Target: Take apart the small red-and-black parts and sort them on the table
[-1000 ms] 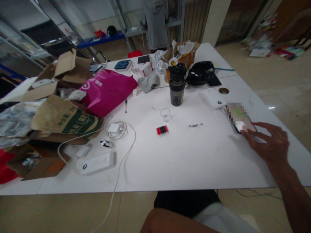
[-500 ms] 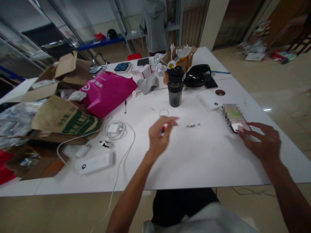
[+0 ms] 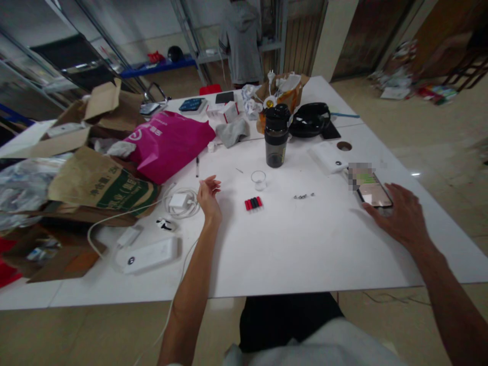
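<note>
My right hand (image 3: 400,216) rests on the white table (image 3: 290,254) with its fingers spread over the near end of a lit phone (image 3: 371,190). My left hand (image 3: 209,195) hovers over the table with loosely curled, parted fingers and holds nothing. It is just right of a white charger and coiled cable (image 3: 181,202) and left of a small bundle of red and black pens (image 3: 253,204). A small clear cup (image 3: 258,180) stands behind the pens. Several tiny metal bits (image 3: 304,195) lie between the pens and the phone.
A dark bottle (image 3: 276,136), black headphones (image 3: 311,118), a pink bag (image 3: 168,143), brown paper bags and cardboard boxes (image 3: 95,183) crowd the back and left. Two white power banks (image 3: 147,255) (image 3: 330,156) lie on the table. A person in grey (image 3: 240,40) stands beyond it.
My left hand came into view over the pens, then moved left toward the charger cable. My right hand slid slightly along the phone's near end.
</note>
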The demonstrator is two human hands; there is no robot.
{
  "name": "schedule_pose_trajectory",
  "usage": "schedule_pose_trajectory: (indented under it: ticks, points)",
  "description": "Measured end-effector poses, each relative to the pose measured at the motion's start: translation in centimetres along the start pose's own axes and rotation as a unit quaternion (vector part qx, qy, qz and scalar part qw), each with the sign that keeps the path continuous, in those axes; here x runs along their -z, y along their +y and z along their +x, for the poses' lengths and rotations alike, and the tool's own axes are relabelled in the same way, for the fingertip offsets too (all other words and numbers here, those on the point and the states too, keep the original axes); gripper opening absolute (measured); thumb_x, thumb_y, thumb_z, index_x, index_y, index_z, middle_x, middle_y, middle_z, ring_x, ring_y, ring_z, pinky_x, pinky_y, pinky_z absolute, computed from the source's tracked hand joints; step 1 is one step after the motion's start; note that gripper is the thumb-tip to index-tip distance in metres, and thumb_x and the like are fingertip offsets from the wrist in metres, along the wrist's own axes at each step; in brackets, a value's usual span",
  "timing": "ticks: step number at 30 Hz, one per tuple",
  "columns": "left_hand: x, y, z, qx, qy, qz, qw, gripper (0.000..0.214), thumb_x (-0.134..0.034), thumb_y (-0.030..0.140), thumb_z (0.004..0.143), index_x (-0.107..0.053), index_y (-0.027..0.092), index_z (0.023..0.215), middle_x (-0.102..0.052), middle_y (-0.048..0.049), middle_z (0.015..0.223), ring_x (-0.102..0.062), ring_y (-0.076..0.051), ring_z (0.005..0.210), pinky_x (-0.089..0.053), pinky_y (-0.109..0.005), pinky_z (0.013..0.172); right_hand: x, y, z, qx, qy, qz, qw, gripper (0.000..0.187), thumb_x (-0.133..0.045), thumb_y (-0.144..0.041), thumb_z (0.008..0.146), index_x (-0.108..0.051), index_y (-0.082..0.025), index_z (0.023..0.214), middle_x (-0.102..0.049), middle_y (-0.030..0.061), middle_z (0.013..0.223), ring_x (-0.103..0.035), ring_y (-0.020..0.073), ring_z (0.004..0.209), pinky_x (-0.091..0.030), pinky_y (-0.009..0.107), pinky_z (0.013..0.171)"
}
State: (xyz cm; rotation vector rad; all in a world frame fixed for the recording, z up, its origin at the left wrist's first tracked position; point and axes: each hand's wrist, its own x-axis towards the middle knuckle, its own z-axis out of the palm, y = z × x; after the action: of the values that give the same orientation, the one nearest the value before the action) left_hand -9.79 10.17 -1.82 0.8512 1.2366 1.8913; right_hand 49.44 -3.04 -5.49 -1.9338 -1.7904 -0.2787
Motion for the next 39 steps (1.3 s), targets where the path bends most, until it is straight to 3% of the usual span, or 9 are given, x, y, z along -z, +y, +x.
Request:
schedule_pose_trajectory:
  ticks: [8, 17, 24, 33, 39]
  points:
    - [-0.3, -0.2, -0.3, 0.022, -0.015, 0.002, 1.000, 0.060, -0.075, 0.080, 0.106, -0.088, 0.021, 0.102, -0.079, -0.0069, 0.095, -0.069, -0.016, 0.083, -0.048, -0.029, 0.076, 0.5, -0.5, 0.7, -0.019, -0.078, 0.050, 0.996, 0.098, -0.061, -0.083, 0.105, -0.046, -0.026, 0.183, -0.060, 0.0278, 0.178, -0.060, 0.0574, 0.161, -0.054, 0.082, 0.127]
    - [-0.2, -0.3, -0.4, 0.013, -0.026, 0.010, 1.000, 0.061, -0.077, 0.081, 0.105, -0.089, 0.021, 0.100, -0.078, -0.0069, 0.093, -0.068, -0.016, 0.082, -0.048, -0.029, 0.075, -0.2, -0.7, 1.7, -0.035, -0.121, 0.048, 0.991, 0.101, -0.063, -0.091, 0.099, -0.054, -0.031, 0.180, -0.046, 0.0229, 0.191, -0.052, 0.0649, 0.166, -0.048, 0.089, 0.130]
    - [-0.3, -0.4, -0.4, 0.018, -0.026, 0.029, 0.999, 0.062, -0.076, 0.082, 0.105, -0.088, 0.021, 0.098, -0.078, -0.0071, 0.093, -0.069, -0.017, 0.083, -0.048, -0.030, 0.075, 0.2, -1.2, 1.6, -0.027, -0.101, 0.068, 0.992, 0.104, -0.064, -0.088, 0.101, -0.045, -0.031, 0.186, -0.047, 0.0229, 0.190, -0.050, 0.0642, 0.168, -0.046, 0.089, 0.133]
    - [-0.3, -0.3, -0.4, 0.019, -0.026, 0.028, 0.999, 0.062, -0.076, 0.082, 0.105, -0.087, 0.021, 0.097, -0.078, -0.0064, 0.091, -0.069, -0.016, 0.081, -0.048, -0.029, 0.075, 1.8, -1.2, 0.6, -0.054, -0.094, 0.066, 0.992, 0.100, -0.068, -0.084, 0.101, -0.050, -0.032, 0.184, -0.063, 0.0241, 0.177, -0.063, 0.0618, 0.157, -0.057, 0.086, 0.123]
    - [-0.2, -0.5, -0.4, 0.017, -0.029, 0.031, 0.999, 0.065, -0.076, 0.084, 0.104, -0.086, 0.021, 0.098, -0.078, -0.0068, 0.091, -0.070, -0.017, 0.083, -0.048, -0.030, 0.075, 1.8, -1.0, -0.3, -0.041, -0.065, 0.072, 0.994, 0.096, -0.071, -0.080, 0.103, -0.050, -0.033, 0.184, -0.063, 0.0221, 0.179, -0.063, 0.0622, 0.158, -0.057, 0.088, 0.123]
